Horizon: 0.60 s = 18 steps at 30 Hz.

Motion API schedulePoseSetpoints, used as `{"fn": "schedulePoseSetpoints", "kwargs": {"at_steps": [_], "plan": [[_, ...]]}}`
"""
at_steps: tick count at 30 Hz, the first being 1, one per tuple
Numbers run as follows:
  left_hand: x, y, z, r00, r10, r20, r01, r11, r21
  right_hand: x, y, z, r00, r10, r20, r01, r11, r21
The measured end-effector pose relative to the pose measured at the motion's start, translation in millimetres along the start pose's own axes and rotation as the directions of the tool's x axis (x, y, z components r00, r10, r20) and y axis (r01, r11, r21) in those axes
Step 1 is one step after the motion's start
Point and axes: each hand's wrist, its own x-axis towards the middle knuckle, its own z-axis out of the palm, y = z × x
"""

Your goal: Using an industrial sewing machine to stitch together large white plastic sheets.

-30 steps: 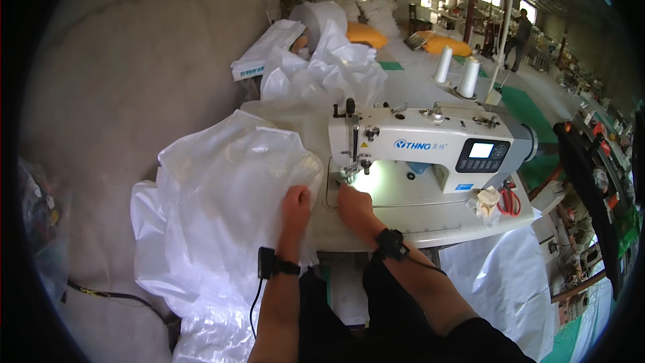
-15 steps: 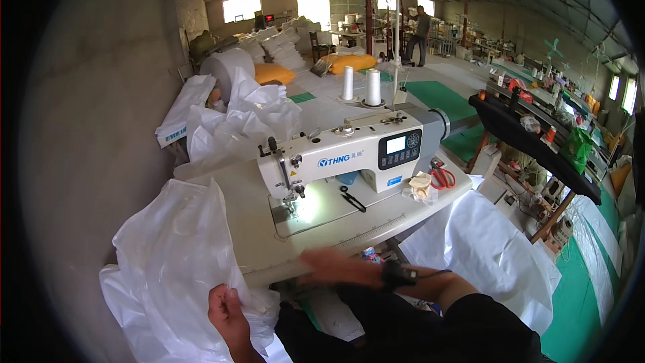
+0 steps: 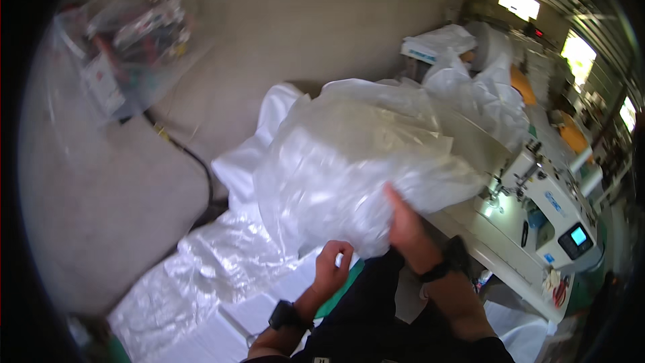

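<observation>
A large, crumpled white plastic sheet (image 3: 322,181), partly see-through, billows in front of me over the left end of the sewing table. My left hand (image 3: 332,265) is closed in a fist at its near edge, with a bit of white showing between the fingers. Against the sheet's right part lies my right hand (image 3: 406,225), slightly blurred, its visible fingers stretched out. To the right stands a sewing machine (image 3: 554,205) with its lamp lit, on the pale sewing table (image 3: 500,249). Dark bands circle both my wrists.
Shiny white sheeting (image 3: 208,275) spreads at lower left, along the wall. A clear bag of mixed items (image 3: 127,47) hangs there, above a black cable (image 3: 191,154). Black snips (image 3: 524,234) and red-handled scissors (image 3: 559,292) lie on the table. More white material (image 3: 480,91) is piled behind.
My view has swung left, so the machine now sits at the right. My right hand has left the table's front edge for the sheet, which is now raised and spread out.
</observation>
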Motion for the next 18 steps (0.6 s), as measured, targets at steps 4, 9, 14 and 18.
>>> {"fn": "schedulePoseSetpoints", "kwargs": {"at_steps": [4,9,14,18], "plan": [[-69.9,-90.2,-8.3,0.772,-0.615,0.161,0.631,0.708,-0.318,-3.1,-121.7,87.7,0.997,-0.073,0.033,0.06,0.95,0.306],[-88.5,-151.3,9.2,0.555,-0.809,0.194,0.816,0.485,-0.315,10.4,-180.0,137.2,0.966,-0.258,-0.01,0.257,0.957,0.135],[9.0,-135.4,29.3,0.897,-0.426,-0.12,0.402,0.897,-0.185,37.0,-220.7,150.3,0.929,-0.345,0.136,0.334,0.937,0.101],[96.8,-141.5,15.7,0.972,-0.125,-0.2,0.199,0.89,0.41,27.1,-259.8,193.2,0.814,-0.295,0.501,0.186,0.948,0.257]]}}
